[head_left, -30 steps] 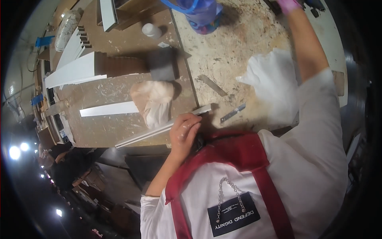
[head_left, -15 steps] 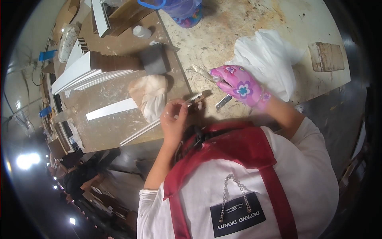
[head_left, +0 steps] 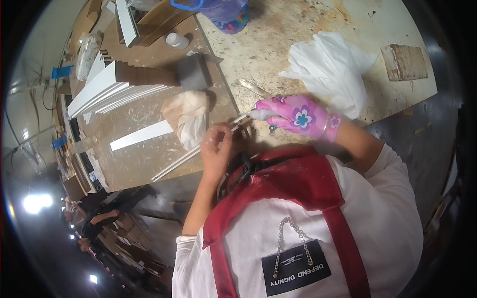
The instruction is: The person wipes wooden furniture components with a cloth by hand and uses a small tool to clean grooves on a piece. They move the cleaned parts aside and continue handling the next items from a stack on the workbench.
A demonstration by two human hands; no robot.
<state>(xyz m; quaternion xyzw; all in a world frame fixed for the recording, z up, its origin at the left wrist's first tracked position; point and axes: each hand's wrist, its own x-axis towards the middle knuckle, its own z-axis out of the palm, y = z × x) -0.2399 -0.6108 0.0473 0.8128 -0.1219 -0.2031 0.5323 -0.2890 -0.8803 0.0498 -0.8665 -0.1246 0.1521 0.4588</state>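
My bare left hand [head_left: 216, 144] pinches a long thin white strip [head_left: 181, 162] near its far end. The strip runs down to the left across the brown board. My right hand [head_left: 293, 116], in a pink floral glove, is closed around a small pale grey tube-like thing [head_left: 258, 114]. Its tip is close to the strip's far end; whether they touch I cannot tell. A stained tool like a putty knife [head_left: 253, 88] lies just beyond the glove. Next to my left hand are a crumpled stained cloth [head_left: 189, 119] and a flat white tapered piece [head_left: 141, 135].
A stack of white panels [head_left: 94, 94] stands at left beside a dark block [head_left: 194, 72]. Farther back are a small white bottle [head_left: 177, 40] and a blue bucket [head_left: 226, 17]. White plastic sheeting [head_left: 328, 67] and a stained brick-like block [head_left: 405, 62] lie right. People are at lower left.
My right hand has come down and slightly left, bringing the pale tube-like thing to the strip's far end. It now covers most of the dark-and-silver tool on the table. My left hand stays put.
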